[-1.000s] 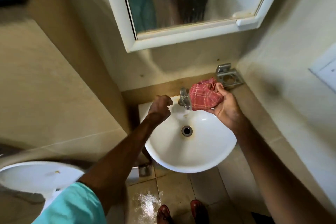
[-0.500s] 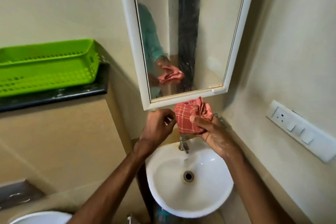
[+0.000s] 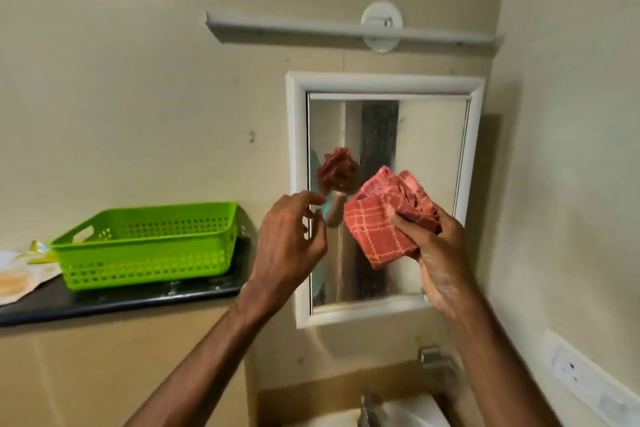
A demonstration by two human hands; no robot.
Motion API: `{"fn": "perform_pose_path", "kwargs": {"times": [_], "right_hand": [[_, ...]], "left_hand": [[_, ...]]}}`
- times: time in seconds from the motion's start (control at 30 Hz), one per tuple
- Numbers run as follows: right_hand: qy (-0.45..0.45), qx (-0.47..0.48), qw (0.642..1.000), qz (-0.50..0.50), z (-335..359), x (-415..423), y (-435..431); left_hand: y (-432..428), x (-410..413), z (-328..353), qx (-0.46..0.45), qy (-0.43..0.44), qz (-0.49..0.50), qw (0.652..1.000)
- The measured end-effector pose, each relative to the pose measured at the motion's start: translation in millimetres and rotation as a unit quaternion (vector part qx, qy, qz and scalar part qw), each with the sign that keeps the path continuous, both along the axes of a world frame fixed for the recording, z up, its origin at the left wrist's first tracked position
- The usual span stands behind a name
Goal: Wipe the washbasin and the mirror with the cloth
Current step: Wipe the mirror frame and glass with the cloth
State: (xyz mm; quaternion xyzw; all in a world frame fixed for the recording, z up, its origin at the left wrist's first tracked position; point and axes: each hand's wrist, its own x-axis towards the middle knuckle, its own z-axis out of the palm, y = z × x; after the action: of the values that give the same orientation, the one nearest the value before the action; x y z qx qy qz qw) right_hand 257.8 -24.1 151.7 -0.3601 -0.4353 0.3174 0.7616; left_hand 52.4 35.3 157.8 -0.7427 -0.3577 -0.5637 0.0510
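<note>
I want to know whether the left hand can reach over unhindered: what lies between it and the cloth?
Nothing solid: in the head view the open left hand and the cloth are separated by a gap showing only the mirror behind.

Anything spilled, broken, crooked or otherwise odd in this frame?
Little stands out. The mirror glass looks streaky and speckled, which fits a surface not yet wiped. The right hand holds the red checked cloth bunched before it; the left hand is open. The green basket sits upright on the dark shelf.
</note>
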Motion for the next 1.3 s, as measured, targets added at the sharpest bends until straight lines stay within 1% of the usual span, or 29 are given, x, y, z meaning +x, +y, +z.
{"fn": "perform_pose_path", "kwargs": {"times": [0.13, 0.2, 0.27, 0.33, 0.43, 0.47, 0.5, 0.53, 0.6, 0.67, 0.7, 0.8, 0.87, 0.9, 0.93, 0.97, 1.0, 1.03, 1.07, 1.17, 1.23, 1.3], "right_hand": [[-0.033, 0.090, 0.990, -0.099, 55, 1, 18], [-0.071, 0.137, 0.976, -0.154, 80, -1, 25], [-0.103, 0.193, 0.951, -0.219, 101, -3, 29], [-0.127, 0.267, 0.912, -0.285, 120, -5, 30], [-0.182, 0.380, 0.817, -0.394, 139, -4, 36], [-0.203, 0.403, 0.789, -0.417, 144, -1, 43], [-0.221, 0.416, 0.773, -0.425, 148, 2, 53], [-0.237, 0.416, 0.772, -0.417, 150, 6, 65], [-0.262, 0.392, 0.796, -0.379, 155, 12, 89], [-0.273, 0.371, 0.806, -0.373, 159, 11, 109], [-0.277, 0.370, 0.801, -0.379, 162, 9, 115], [-0.323, 0.370, 0.771, -0.407, 176, -7, 127], [-0.371, 0.329, 0.762, -0.415, 184, -20, 136], [-0.403, 0.296, 0.769, -0.397, 187, -26, 141], [-0.445, 0.254, 0.779, -0.362, 188, -32, 146], [-0.492, 0.212, 0.780, -0.322, 187, -39, 151], [-0.534, 0.183, 0.770, -0.297, 184, -44, 155], [-0.565, 0.173, 0.754, -0.288, 177, -48, 159], [-0.580, 0.183, 0.739, -0.289, 171, -51, 164], [-0.607, 0.222, 0.702, -0.300, 154, -60, 174], [-0.626, 0.225, 0.673, -0.323, 147, -66, 179], [-0.622, 0.216, 0.668, -0.347, 146, -74, 180]], "left_hand": [[11, 5, 50, 0.082, -0.069, 0.031, 0.994], [19, 9, 70, 0.115, -0.096, 0.042, 0.988], [29, 14, 88, 0.139, -0.107, 0.055, 0.983], [39, 18, 102, 0.140, -0.118, 0.068, 0.981], [56, 24, 111, 0.109, -0.141, 0.083, 0.980], [61, 25, 112, 0.096, -0.147, 0.087, 0.981], [66, 25, 112, 0.088, -0.149, 0.089, 0.981], [70, 25, 110, 0.081, -0.149, 0.090, 0.981], [76, 25, 104, 0.058, -0.148, 0.093, 0.983], [80, 24, 98, 0.033, -0.143, 0.096, 0.984], [83, 24, 96, 0.026, -0.139, 0.095, 0.985], [89, 23, 94, 0.026, -0.124, 0.085, 0.988], [90, 22, 97, 0.039, -0.136, 0.078, 0.987], [91, 21, 98, 0.045, -0.148, 0.071, 0.985], [90, 19, 100, 0.053, -0.156, 0.062, 0.984], [90, 17, 101, 0.061, -0.159, 0.054, 0.984], [91, 14, 102, 0.069, -0.160, 0.047, 0.984], [93, 11, 103, 0.073, -0.161, 0.040, 0.984], [95, 8, 104, 0.075, -0.162, 0.030, 0.983], [106, -4, 110, 0.067, -0.162, -0.010, 0.984], [111, -12, 113, 0.057, -0.155, -0.038, 0.985], [115, -23, 117, 0.044, -0.139, -0.071, 0.987]]}}
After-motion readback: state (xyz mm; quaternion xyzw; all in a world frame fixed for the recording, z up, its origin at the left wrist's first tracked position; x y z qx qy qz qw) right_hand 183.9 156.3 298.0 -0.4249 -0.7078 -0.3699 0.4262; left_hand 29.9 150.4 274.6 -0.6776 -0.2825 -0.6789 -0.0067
